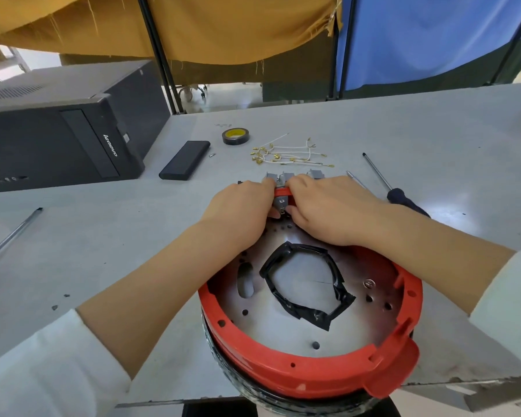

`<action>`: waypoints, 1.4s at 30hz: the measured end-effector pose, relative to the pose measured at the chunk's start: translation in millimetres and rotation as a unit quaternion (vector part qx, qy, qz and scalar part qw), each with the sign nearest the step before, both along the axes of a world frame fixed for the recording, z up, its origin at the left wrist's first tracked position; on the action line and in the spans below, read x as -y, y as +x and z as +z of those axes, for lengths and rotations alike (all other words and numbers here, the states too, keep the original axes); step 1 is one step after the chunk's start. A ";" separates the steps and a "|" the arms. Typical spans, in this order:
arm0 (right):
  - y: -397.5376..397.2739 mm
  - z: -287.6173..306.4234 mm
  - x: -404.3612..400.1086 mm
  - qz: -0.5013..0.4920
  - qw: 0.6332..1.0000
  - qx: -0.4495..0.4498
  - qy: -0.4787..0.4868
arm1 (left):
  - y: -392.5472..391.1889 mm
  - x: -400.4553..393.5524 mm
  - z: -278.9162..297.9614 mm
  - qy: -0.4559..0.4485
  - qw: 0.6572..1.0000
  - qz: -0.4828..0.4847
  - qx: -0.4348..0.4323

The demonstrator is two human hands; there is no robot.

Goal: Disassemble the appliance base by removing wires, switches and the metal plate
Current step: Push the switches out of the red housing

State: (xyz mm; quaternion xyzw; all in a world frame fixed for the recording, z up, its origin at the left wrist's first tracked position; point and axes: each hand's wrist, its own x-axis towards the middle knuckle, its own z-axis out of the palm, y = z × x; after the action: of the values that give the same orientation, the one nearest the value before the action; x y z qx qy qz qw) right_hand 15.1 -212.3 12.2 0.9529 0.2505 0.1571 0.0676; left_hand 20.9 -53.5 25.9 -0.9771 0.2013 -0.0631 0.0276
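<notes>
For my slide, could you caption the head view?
Both hands work a grey switch from the red appliance base.

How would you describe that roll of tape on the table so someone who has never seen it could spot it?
Start at the black computer tower lying at the left of the grey table. Just right of it lies a flat black case, and beyond that case's far end sits the roll of tape, lying flat. It is the only ring there: black outside, yellow inside, left of the loose white wires.

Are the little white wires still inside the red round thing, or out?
Out. The white wires lie loose on the table, beyond the red base.
</notes>
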 end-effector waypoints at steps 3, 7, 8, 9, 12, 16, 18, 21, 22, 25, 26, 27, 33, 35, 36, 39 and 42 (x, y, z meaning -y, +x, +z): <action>0.6 -1.8 -0.4 0.001 1.000 0.009 -0.011 | -1.5 2.2 2.5 -0.006 1.000 0.011 -0.002; 1.6 -2.9 -1.0 -0.002 1.000 0.013 -0.020 | -2.7 4.1 2.5 -0.009 1.000 0.015 -0.001; 2.0 -3.2 -1.1 -0.002 1.000 0.014 -0.019 | -3.1 4.3 2.5 -0.008 1.000 0.016 0.001; 2.2 -3.4 -1.3 -0.003 1.000 0.015 -0.019 | -3.3 4.9 2.7 -0.006 1.000 0.018 0.005; 2.3 -3.7 -1.8 -0.003 1.000 0.016 -0.023 | -3.9 5.3 2.3 0.001 1.000 0.023 0.015; 2.7 -4.5 -1.9 -0.011 0.999 0.017 -0.024 | -2.9 4.9 1.2 -0.008 0.999 0.023 0.020; 2.4 -4.2 -2.3 -0.017 0.999 0.015 -0.022 | -2.8 5.2 1.0 -0.008 0.999 0.026 0.020; 2.8 -3.2 -0.9 -0.014 1.000 0.005 -0.011 | -1.5 3.2 -0.9 -0.033 0.999 0.021 0.008; 2.8 -2.6 0.0 -0.010 1.000 0.001 -0.006 | -0.3 1.6 -2.2 -0.041 0.999 0.013 -0.004; 3.6 -1.7 2.0 -0.002 1.000 -0.006 0.004 | 5.7 -3.1 -4.9 -0.067 0.997 -0.012 -0.049; 3.6 -1.7 2.1 -0.001 1.000 -0.006 0.003 | 6.7 -3.7 -4.9 -0.076 0.995 -0.014 -0.058; 3.6 -1.8 1.9 -0.002 1.000 -0.007 0.001 | 6.7 -3.8 -4.6 -0.084 0.995 -0.012 -0.061; 4.3 -3.8 -0.8 -0.014 1.000 0.001 -0.017 | -1.9 1.3 -0.6 -0.061 0.998 0.024 -0.021; 4.3 -4.1 -1.4 -0.016 1.000 0.004 -0.024 | -2.7 2.3 0.5 -0.060 0.998 0.032 -0.017; 4.3 -4.2 -1.5 -0.018 0.999 0.006 -0.027 | -2.9 2.4 0.4 -0.060 0.997 0.035 -0.016; 5.0 -4.2 -3.2 -0.026 0.999 0.007 -0.040 | -2.3 4.2 -1.5 -0.054 0.997 0.047 -0.008; 6.1 -4.1 -4.5 -0.033 0.998 0.006 -0.044 | -1.7 7.9 -3.0 -0.047 0.997 0.065 0.007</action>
State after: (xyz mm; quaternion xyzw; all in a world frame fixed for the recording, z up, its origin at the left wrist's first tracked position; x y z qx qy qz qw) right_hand 21.2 -207.8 8.1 0.9557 0.2253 0.1498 0.1157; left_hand 19.3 -61.4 23.0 -0.9878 0.1341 -0.0775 -0.0134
